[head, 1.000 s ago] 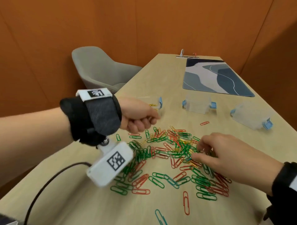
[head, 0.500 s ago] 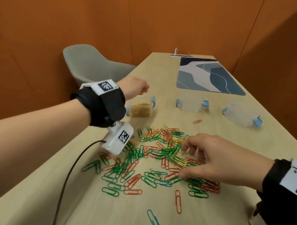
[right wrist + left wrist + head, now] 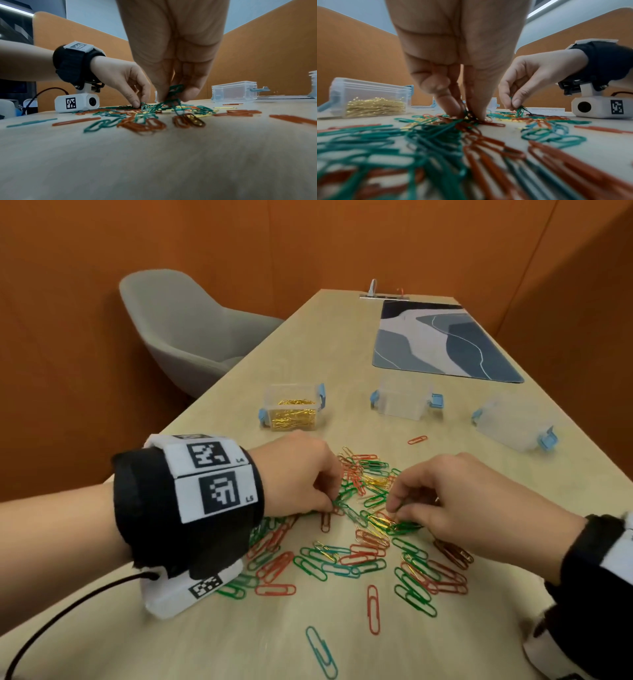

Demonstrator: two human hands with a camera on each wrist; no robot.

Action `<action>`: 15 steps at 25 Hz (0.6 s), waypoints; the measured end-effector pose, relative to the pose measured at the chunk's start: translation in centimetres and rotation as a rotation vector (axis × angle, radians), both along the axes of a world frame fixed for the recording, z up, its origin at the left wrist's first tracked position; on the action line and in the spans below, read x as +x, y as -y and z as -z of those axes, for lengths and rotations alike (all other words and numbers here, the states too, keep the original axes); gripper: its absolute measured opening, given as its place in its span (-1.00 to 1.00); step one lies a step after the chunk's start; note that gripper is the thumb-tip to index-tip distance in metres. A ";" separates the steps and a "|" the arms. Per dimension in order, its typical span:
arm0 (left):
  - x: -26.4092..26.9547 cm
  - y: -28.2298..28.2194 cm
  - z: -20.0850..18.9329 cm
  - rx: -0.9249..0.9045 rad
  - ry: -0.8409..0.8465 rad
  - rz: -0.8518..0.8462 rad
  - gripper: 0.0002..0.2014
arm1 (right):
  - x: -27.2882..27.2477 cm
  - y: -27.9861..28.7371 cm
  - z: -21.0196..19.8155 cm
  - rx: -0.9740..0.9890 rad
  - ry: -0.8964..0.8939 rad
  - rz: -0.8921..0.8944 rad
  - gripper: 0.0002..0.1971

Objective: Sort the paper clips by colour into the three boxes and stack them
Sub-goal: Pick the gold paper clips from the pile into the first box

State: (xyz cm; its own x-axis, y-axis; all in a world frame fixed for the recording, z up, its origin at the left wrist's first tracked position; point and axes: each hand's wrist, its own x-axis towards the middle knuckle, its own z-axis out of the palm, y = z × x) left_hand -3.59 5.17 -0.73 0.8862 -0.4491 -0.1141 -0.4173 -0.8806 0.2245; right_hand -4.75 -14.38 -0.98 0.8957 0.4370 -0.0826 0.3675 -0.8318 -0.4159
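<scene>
A pile of green, red and gold paper clips (image 3: pixel 363 529) is spread on the wooden table. My left hand (image 3: pixel 334 503) is down at the pile's left side, and thumb and finger pinch a green clip (image 3: pixel 465 114) against the table. My right hand (image 3: pixel 394 508) is at the middle of the pile and pinches a small bunch of green clips (image 3: pixel 176 88), lifted slightly. Three clear boxes with blue latches stand behind the pile. The left box (image 3: pixel 293 409) holds gold clips. The middle box (image 3: pixel 404 400) and the right box (image 3: pixel 510 422) look empty.
A patterned blue desk mat (image 3: pixel 442 344) lies at the far end of the table. A grey chair (image 3: pixel 185 330) stands beyond the table's left edge. Single clips (image 3: pixel 373 607) lie near the front edge. A black cable (image 3: pixel 68 607) trails from my left wrist.
My left hand has come back from above the gold box and dropped to the pile. My right hand's fingers have closed on green clips.
</scene>
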 end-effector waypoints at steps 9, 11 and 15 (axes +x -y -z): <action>-0.3 1.7 0.2 -0.108 -0.015 0.174 -0.82 | -0.7 -0.4 -0.3 -0.060 0.021 -0.012 -0.92; -0.1 2.0 0.3 -0.084 -0.053 0.143 -0.84 | -0.4 -0.7 -0.2 -0.066 -0.002 -0.012 -0.90; -0.2 1.4 0.4 -0.064 -0.024 0.058 -0.85 | 0.1 -0.8 0.2 -0.094 -0.016 -0.011 -0.92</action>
